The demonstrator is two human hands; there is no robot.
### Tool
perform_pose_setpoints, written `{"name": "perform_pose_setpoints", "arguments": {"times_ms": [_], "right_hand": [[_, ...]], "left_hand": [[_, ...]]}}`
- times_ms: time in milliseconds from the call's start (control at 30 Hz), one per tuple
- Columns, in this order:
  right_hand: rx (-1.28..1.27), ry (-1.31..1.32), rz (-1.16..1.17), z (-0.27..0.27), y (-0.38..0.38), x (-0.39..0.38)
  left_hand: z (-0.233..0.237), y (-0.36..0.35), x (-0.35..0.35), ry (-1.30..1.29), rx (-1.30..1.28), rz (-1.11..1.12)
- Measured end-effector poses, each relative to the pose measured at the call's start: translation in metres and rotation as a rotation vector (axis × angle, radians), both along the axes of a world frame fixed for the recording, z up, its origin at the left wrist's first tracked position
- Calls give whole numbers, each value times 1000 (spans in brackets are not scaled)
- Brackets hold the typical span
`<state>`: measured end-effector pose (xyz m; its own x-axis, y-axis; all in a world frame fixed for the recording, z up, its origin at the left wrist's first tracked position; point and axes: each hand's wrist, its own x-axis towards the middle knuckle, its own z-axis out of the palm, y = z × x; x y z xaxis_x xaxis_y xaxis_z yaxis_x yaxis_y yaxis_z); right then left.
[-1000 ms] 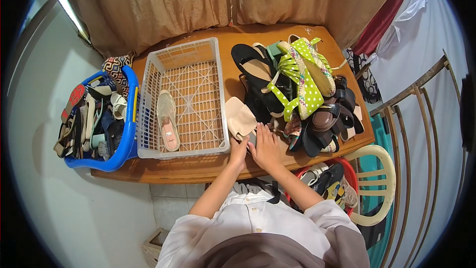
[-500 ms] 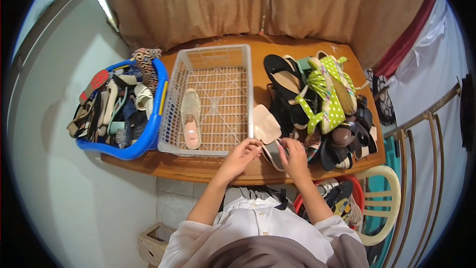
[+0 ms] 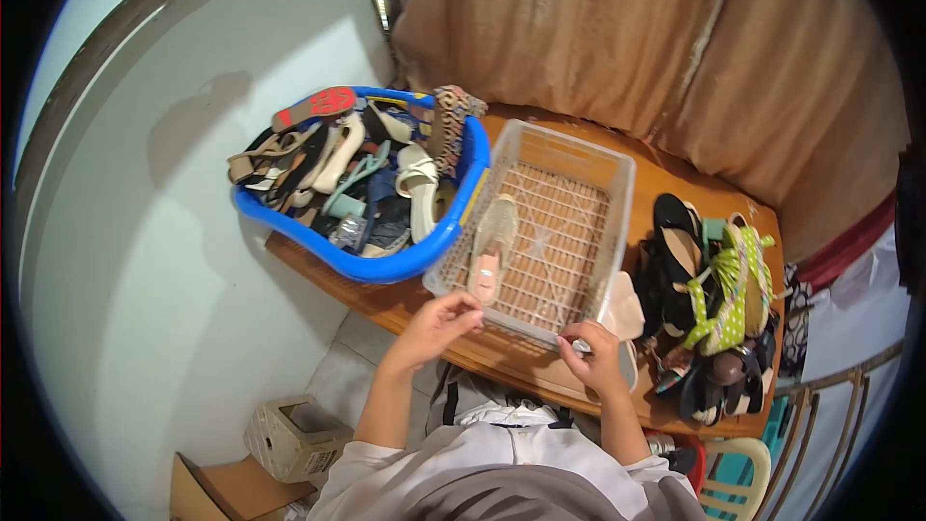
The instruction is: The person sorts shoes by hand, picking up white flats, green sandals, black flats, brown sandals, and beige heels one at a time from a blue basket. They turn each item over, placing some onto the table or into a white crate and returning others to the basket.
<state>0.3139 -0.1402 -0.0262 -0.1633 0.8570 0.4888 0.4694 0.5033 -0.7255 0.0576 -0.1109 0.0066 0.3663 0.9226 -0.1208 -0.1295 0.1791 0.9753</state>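
Observation:
A clear plastic crate [image 3: 625, 198] with a lattice floor is in front of me on the table. Inside it, along the left side, lies one glittery pale flat shoe [image 3: 496, 232] with a pink insole. My left hand [image 3: 436, 330] has its fingers pinched at the crate's front rim, close to the shoe's heel. At the front right corner of the crate, my right hand [image 3: 595, 355] is closed with thumb and forefinger on the rim. Beside that corner lies a pale beige sandal [image 3: 625, 307], partly covered by the crate and my right hand.
Left of the crate, a blue basket [image 3: 371, 268] is heaped with shoes. Black sandals [image 3: 678, 241] and green polka-dot sandals [image 3: 738, 294] are piled at the table's right end. Below the table are a cardboard box [image 3: 294, 434] and a cream chair [image 3: 738, 487].
My hands have let go of the beige sandal and moved left to the crate's front edge. The view has turned left, bringing the basket and crate nearer the middle.

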Motion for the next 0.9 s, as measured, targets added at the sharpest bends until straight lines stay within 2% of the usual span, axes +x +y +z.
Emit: {"name": "perform_pose_setpoints", "arguments": {"times_ms": [200,367,467,500,600,633,667,733,800,900], "right_hand": [[-51,79,81,11,42,-66],[-89,152,159,35,83,-130],[-27,118,209,41,114,-168],[-32,106,229,44,123,-183],[-84,40,265,42,151,-224],[-123,17,256,39,159,-236],[-163,-8,246,35,166,-246],[-189,-293,152,26,174,-256],[-184,-528,145,17,175,-257],[-197,-464,93,24,173,-258]], "left_hand": [[17,42,-119,148,129,532],[0,99,-210,311,192,748],[-13,137,-250,756,383,815],[-26,152,-267,802,429,805],[-26,177,-281,1407,594,814],[-32,188,-289,1404,557,771],[-40,199,-293,1513,547,779],[-43,210,-295,1514,402,718],[-43,215,-296,1497,452,764],[-29,211,-292,1433,528,746]]}}
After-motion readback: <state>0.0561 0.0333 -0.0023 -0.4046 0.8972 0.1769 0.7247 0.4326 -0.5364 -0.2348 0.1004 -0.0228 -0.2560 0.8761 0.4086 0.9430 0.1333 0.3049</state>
